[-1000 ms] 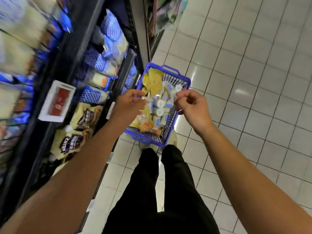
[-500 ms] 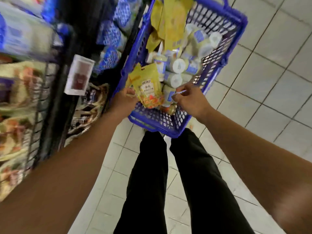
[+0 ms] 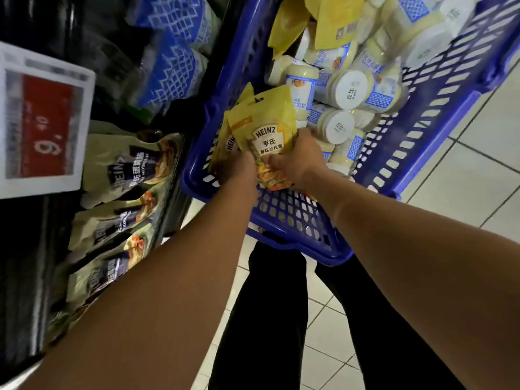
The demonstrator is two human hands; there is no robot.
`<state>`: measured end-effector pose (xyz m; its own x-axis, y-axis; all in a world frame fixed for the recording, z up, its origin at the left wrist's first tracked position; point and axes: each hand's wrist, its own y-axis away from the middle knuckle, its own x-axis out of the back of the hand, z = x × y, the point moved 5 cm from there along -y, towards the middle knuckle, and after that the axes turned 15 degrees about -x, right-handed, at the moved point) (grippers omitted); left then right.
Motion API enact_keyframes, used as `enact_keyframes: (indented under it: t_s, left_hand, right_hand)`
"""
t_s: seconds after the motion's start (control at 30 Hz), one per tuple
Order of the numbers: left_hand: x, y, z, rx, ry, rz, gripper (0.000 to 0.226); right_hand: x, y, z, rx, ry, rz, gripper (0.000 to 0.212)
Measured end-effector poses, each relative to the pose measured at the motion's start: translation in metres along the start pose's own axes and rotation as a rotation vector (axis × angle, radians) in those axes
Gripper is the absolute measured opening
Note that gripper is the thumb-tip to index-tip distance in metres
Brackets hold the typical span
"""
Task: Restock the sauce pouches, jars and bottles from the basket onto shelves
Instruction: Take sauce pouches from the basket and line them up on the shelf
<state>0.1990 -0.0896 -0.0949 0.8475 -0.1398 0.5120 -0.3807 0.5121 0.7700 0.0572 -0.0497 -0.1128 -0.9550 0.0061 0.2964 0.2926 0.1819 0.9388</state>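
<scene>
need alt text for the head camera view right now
Left hand and right hand grip yellow Heinz sauce pouches inside a blue plastic basket that also holds white-capped jars. Cream Heinz pouches lie on the dark shelf to the left.

The basket [image 3: 292, 218] fills the upper centre and right of the frame, with tiled floor [image 3: 464, 178] to its right. Inside, Heinz pouches [image 3: 270, 128] stand at the near left, and jars [image 3: 349, 90] are piled behind them. Shelf pouches [image 3: 129, 170] sit left of the basket, and a price tag [image 3: 42, 122] is at the far left.
</scene>
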Motion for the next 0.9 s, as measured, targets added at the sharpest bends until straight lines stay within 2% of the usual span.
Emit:
enact_keyframes:
  t_s: [0.03, 0.17, 0.3, 0.37, 0.5, 0.67, 0.77, 0.9]
  left_hand:
    - [0.0, 0.0, -0.005, 0.002, 0.05, 0.006, 0.044]
    - [0.0, 0.008, -0.01, 0.021, 0.25, -0.005, 0.049]
    - [-0.004, 0.001, -0.009, -0.025, 0.306, 0.005, 0.05]
    - [-0.013, 0.002, -0.012, -0.013, 0.327, -0.071, 0.051]
    - [-0.029, 0.005, -0.02, -0.076, 0.185, -0.257, 0.049]
    - [-0.025, 0.007, -0.012, -0.24, 0.152, -0.19, 0.035]
    - [-0.016, 0.015, -0.007, -0.252, 0.277, -0.218, 0.028]
    - [-0.004, 0.031, 0.0, -0.184, 0.405, -0.397, 0.027]
  right_hand:
    - [-0.002, 0.0, 0.0, -0.017, -0.001, -0.016, 0.063]
    - [0.005, 0.008, 0.012, -0.025, -0.12, -0.13, 0.022]
    - [0.027, 0.022, 0.033, -0.038, -0.323, -0.107, 0.024]
    - [0.036, 0.025, 0.042, -0.02, -0.358, -0.083, 0.023]
    - [0.042, 0.025, 0.053, -0.017, -0.4, -0.094, 0.023]
    - [0.041, 0.025, 0.049, -0.01, -0.414, -0.141, 0.025]
    - [0.046, 0.032, 0.05, -0.018, -0.457, -0.154, 0.03]
    - [0.062, 0.051, 0.05, 0.002, -0.526, -0.207, 0.031]
